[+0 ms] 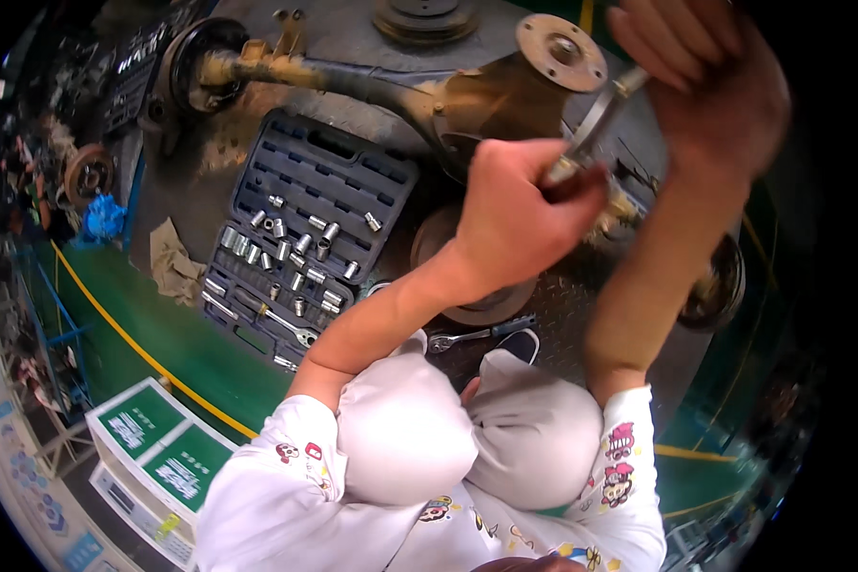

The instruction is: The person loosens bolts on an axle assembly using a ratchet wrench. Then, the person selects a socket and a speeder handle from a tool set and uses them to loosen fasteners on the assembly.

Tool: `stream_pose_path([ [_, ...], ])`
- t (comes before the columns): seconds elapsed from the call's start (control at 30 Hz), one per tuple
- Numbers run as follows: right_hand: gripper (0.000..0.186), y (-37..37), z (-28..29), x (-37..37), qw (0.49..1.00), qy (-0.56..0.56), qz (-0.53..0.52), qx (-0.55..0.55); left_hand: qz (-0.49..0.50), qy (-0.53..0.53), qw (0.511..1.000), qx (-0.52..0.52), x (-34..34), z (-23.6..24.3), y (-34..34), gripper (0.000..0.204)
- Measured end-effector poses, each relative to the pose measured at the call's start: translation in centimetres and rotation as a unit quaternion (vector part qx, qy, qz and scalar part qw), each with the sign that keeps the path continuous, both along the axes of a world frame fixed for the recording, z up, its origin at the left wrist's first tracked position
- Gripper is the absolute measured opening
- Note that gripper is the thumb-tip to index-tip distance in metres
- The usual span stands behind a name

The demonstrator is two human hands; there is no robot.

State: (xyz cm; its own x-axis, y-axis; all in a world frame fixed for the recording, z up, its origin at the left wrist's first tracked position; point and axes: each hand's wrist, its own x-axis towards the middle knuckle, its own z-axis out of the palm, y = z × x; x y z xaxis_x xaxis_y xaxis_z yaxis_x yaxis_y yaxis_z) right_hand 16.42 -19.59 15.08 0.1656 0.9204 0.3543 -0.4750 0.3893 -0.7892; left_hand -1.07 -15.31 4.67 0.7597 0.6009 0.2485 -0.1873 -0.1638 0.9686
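Metal bar (596, 124): one, slim, silver-grey; slanting between both hands, in front of the rusty axle housing (496, 100).

Left hand (520, 214): fist closed round the bar's near end; elbow bent, forearm passing over the left knee.

Right hand (710, 91): raised farther out, at the bar's far end; fingers curled, blurred; whether clamped on the bar, cannot tell.

Tool case (300, 157): black, moulded, lying open left of the left forearm. Contents: numerous silver sockets (300, 245), scattered over both halves; one ratchet wrench (278, 317), in the near half.
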Motion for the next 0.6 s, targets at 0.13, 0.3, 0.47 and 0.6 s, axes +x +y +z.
stream_pose_path([
  [0.13,0.048,2.5,2.5,-6.6,0.97,-0.046,-0.233,-0.048,0.126,-0.074,0.989,0.038,0.7,1.1,0.4,0.039],
  [0.3,0.042,0.9,2.3,-7.7,0.939,-0.026,-0.339,-0.042,0.139,-0.085,0.976,0.142,1.4,-0.7,0.5,0.039],
  [0.47,0.041,1.0,1.6,-9.4,0.926,-0.004,-0.379,0.0,0.127,-0.088,0.978,0.139,0.9,-0.5,0.8,0.038],
  [0.6,0.043,0.5,1.2,-8.6,0.876,-0.027,-0.479,0.053,-0.139,0.001,0.99,-0.025,0.8,0.5,1.0,0.04],
])
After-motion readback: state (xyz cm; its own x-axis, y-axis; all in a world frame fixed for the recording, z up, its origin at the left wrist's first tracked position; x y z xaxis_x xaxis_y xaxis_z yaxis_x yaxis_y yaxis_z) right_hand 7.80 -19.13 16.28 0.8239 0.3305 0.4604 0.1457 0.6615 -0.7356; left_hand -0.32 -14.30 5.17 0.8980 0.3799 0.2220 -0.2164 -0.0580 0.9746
